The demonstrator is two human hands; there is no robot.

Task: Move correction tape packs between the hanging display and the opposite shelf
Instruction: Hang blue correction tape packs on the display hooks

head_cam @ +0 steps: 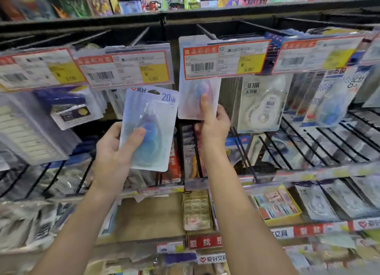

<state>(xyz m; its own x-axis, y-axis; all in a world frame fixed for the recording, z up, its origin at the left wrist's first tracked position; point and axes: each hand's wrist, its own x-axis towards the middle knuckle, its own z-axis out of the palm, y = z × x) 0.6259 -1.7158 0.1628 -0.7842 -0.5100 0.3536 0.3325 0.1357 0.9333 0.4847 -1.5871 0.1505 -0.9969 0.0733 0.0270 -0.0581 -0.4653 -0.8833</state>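
1. Hanging display [205,25]: black peg rails above both hands, stocked with carded stationery; red-bordered price tags with yellow price panels hang along the front.
2. Lower shelf [152,215]: below both forearms, carrying boxed and bagged goods, too blurred to identify.
3. White correction tape pack [261,103]: marked "30", hanging just right of the right hand.
4. Blue correction tape pack [150,128]: card marked "20m", tilted slightly, free of the pegs. Gripped low on its left edge by the left hand.
5. Pink correction tape pack [197,101]: just right of the blue pack, top tucked behind a price tag [224,60]. Whether it hangs on a peg cannot be told.
6. Left hand [117,149]: fingers curled behind the blue pack, thumb pressed across its blister.
7. Right hand [213,122]: fingers wrapped under the pink pack's lower edge, thumb pointing up its front.
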